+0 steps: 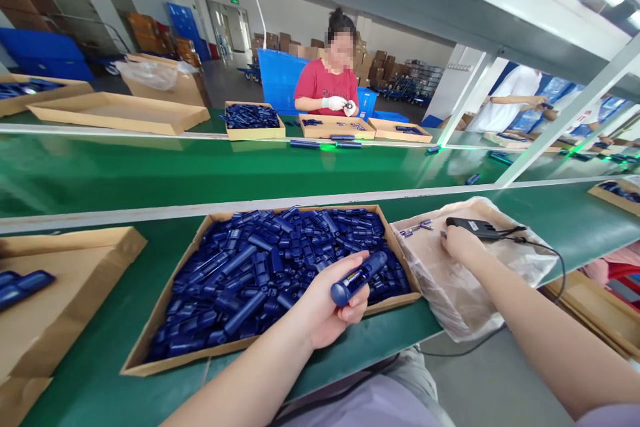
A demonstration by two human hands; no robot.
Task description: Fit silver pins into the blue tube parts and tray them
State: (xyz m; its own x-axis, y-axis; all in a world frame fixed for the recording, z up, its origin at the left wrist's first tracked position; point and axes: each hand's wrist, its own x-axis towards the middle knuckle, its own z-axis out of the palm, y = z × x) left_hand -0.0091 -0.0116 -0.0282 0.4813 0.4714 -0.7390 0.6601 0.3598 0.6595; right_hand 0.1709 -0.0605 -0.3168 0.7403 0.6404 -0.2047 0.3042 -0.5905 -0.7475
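My left hand [333,303] is wrapped around a dark blue plastic cylindrical device [359,278] with a rounded end. An opening in its side faces up and shows something with a yellow and dark surface, perhaps a battery. Below this hand is a shallow cardboard tray [210,345] heaped with blue plastic casing parts [260,267]. My right hand [464,245], fingers curled together, is at the left side of a black box with a cord [473,227]; what its fingertips hold is too small to make out. Several small batteries [416,228] lie left of it on a plastic-lined tray [445,287].
A green conveyor belt [165,170] runs behind the trays, with blue devices [325,145] on it. Opposite, a person in red [327,90] wearing white gloves works behind more trays. Another cardboard tray [85,280] is at left. A metal post [560,123] slants at right.
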